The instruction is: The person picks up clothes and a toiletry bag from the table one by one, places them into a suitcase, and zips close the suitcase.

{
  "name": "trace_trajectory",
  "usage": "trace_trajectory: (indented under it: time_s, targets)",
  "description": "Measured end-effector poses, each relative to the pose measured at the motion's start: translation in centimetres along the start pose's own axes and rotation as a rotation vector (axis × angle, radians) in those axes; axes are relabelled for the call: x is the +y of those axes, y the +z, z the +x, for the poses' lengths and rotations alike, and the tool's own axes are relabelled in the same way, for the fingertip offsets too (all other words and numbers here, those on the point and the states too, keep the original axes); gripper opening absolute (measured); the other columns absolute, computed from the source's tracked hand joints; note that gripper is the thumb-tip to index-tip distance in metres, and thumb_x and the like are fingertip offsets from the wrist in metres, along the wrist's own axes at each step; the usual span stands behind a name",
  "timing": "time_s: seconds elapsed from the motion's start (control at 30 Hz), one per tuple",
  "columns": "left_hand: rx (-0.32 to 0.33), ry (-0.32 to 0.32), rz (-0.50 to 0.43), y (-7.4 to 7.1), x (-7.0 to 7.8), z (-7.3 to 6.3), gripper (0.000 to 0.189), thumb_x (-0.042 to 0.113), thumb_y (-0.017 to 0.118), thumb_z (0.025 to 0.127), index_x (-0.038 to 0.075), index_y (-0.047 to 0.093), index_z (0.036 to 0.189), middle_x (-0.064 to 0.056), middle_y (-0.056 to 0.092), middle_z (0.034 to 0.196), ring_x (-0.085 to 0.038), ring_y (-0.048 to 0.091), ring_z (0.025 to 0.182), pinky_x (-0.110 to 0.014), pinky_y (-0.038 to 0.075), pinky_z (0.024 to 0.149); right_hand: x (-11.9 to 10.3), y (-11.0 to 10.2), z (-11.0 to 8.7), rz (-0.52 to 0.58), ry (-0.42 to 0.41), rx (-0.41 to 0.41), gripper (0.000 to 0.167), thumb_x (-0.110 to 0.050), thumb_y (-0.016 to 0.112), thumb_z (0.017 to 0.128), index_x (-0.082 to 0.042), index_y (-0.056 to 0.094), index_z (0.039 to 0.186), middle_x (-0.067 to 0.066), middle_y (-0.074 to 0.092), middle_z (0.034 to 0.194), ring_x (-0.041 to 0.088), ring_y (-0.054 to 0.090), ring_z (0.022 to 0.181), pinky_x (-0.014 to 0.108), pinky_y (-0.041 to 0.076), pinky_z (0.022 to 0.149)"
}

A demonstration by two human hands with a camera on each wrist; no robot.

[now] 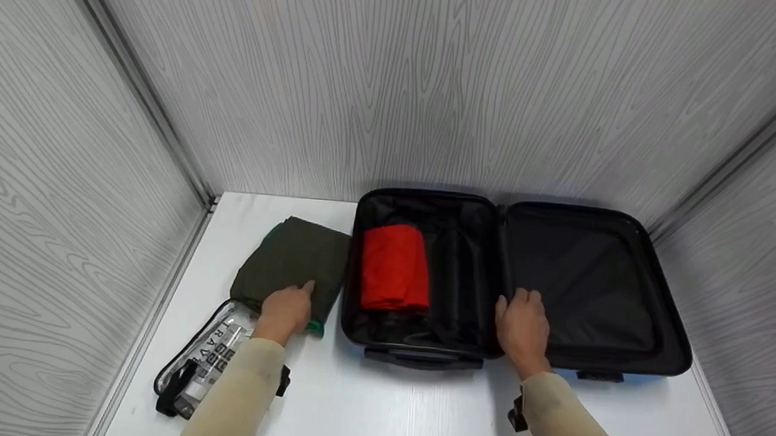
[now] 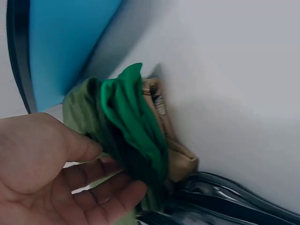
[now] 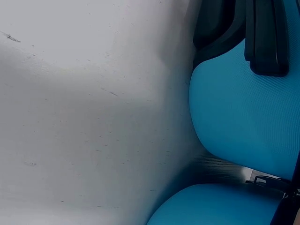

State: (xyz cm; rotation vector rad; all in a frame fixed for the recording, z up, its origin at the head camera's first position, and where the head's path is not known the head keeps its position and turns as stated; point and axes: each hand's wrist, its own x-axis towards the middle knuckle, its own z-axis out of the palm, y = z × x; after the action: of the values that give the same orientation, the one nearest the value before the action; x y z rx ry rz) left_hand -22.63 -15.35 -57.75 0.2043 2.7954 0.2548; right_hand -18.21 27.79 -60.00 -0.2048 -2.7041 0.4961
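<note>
Head view: we located the folded dark-green garment (image 1: 295, 256) on the white table (image 1: 362, 412), left of the open suitcase (image 1: 586, 284). Its longer axis ran away from us, the far end narrower than the near end. The left hand (image 1: 286, 309) lay over its near part, index finger directed forward. The suitcase's raised side wall stood between this garment and the folded red garment (image 1: 395, 267), which lay lengthwise front to back in the left half. A clear travel pouch (image 1: 207, 362) lay diagonally at the dark-green garment's near-left corner. The right hand (image 1: 523, 324) was at the inner edge between the suitcase halves; we could not tell whether it gripped.

Left wrist view: we noted the left hand's thumb apart from its loosely bent fingers, with no pinch visible. Bright green (image 2: 129, 112) and tan layers (image 2: 180, 164) showed at the garment's edge, running diagonally.

Right wrist view: we saw blue suitcase shells and a black handle (image 3: 267, 40); only a sliver of the hand showed.
</note>
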Motion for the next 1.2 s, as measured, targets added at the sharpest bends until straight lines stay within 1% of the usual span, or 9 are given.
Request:
trace_trajectory:
  time_s: [0.1, 0.23, 0.4, 0.5, 0.57, 0.73, 0.9, 1.03, 1.2]
  targets:
    - [-0.016, 0.007, -0.05, -0.6, -0.1, 0.2, 0.05, 0.009, 0.052, 0.109, 0.003, 0.046, 0.158, -0.029, 0.062, 0.141, -0.047, 0.062, 0.125, -0.059, 0.051, 0.106, 0.0, -0.1, 0.0, 0.002, 0.016, -0.016, 0.037, -0.024, 0.059, 0.108, 0.013, 0.061, 0.113, 0.028, 0.056, 0.1, 0.045, 0.063, 0.084, 0.058, 0.057, 0.072]
    - [0.004, 0.01, -0.15, -1.8, -1.4, 0.8, 0.046, 0.01, 0.048, 0.109, 0.004, 0.053, 0.153, -0.027, 0.061, 0.145, -0.048, 0.061, 0.127, -0.062, 0.05, 0.107, 0.0, -0.1, -0.2, 0.012, 0.035, -0.019, 0.037, -0.025, 0.059, 0.108, 0.012, 0.061, 0.113, 0.027, 0.056, 0.1, 0.046, 0.063, 0.086, 0.059, 0.056, 0.074]
    - [0.136, -0.05, -0.273, -3.0, -3.8, 1.7, 0.04, 0.013, 0.046, 0.108, -0.002, 0.062, 0.142, -0.028, 0.063, 0.142, -0.048, 0.061, 0.128, -0.063, 0.049, 0.106, -0.1, -0.1, -0.6, 0.001, 0.012, 0.013, 0.036, -0.023, 0.062, 0.107, 0.012, 0.062, 0.112, 0.026, 0.057, 0.097, 0.044, 0.063, 0.081, 0.058, 0.057, 0.069]
    - [0.218, -0.121, -0.302, -3.1, -5.4, 2.1, 0.039, 0.014, 0.047, 0.108, -0.007, 0.064, 0.137, -0.031, 0.065, 0.136, -0.05, 0.061, 0.125, -0.064, 0.05, 0.104, -0.2, 0.0, -0.9, -0.006, -0.016, 0.03, 0.035, -0.022, 0.063, 0.106, 0.012, 0.062, 0.111, 0.025, 0.057, 0.095, 0.043, 0.063, 0.079, 0.057, 0.057, 0.067]
    - [0.238, -0.165, -0.3, -3.0, -6.4, 2.2, 0.04, 0.016, 0.048, 0.109, -0.01, 0.061, 0.137, -0.035, 0.062, 0.134, -0.054, 0.058, 0.126, -0.066, 0.049, 0.104, -0.2, 0.0, -1.2, -0.009, -0.026, 0.037, 0.035, -0.022, 0.064, 0.106, 0.012, 0.063, 0.111, 0.025, 0.057, 0.095, 0.043, 0.063, 0.078, 0.057, 0.058, 0.067]
    - [0.175, -0.249, -0.327, -2.6, -8.0, 2.3, 0.063, 0.031, 0.052, 0.11, -0.018, 0.042, 0.148, -0.046, 0.046, 0.141, -0.063, 0.044, 0.133, -0.072, 0.041, 0.108, -0.3, 0.0, -1.8, -0.019, -0.045, 0.048, 0.036, -0.021, 0.064, 0.106, 0.014, 0.063, 0.113, 0.026, 0.057, 0.094, 0.043, 0.063, 0.077, 0.056, 0.058, 0.066]
    - [0.071, -0.301, -0.374, -2.5, -8.4, 2.1, 0.09, 0.047, 0.055, 0.107, -0.025, 0.024, 0.152, -0.051, 0.035, 0.147, -0.066, 0.037, 0.139, -0.074, 0.036, 0.112, -0.4, 0.1, -1.8, -0.024, -0.053, 0.068, 0.036, -0.02, 0.066, 0.105, 0.015, 0.063, 0.114, 0.027, 0.057, 0.094, 0.043, 0.063, 0.077, 0.055, 0.059, 0.067]
    - [0.051, -0.309, -0.361, -2.7, -8.3, 1.7, 0.095, 0.051, 0.058, 0.105, -0.026, 0.026, 0.15, -0.052, 0.035, 0.147, -0.068, 0.036, 0.138, -0.076, 0.036, 0.11, -0.5, 0.1, -1.8, -0.021, -0.034, 0.061, 0.037, -0.021, 0.066, 0.105, 0.014, 0.063, 0.115, 0.026, 0.058, 0.095, 0.043, 0.063, 0.078, 0.055, 0.058, 0.067]
    - [0.098, -0.318, -0.382, -3.3, -8.3, 1.9, 0.082, 0.038, 0.061, 0.105, -0.028, 0.033, 0.145, -0.05, 0.044, 0.141, -0.064, 0.044, 0.133, -0.07, 0.042, 0.11, -0.4, 0.0, -1.8, -0.016, -0.017, 0.032, 0.038, -0.023, 0.064, 0.107, 0.014, 0.063, 0.118, 0.027, 0.058, 0.097, 0.043, 0.063, 0.08, 0.056, 0.058, 0.07]
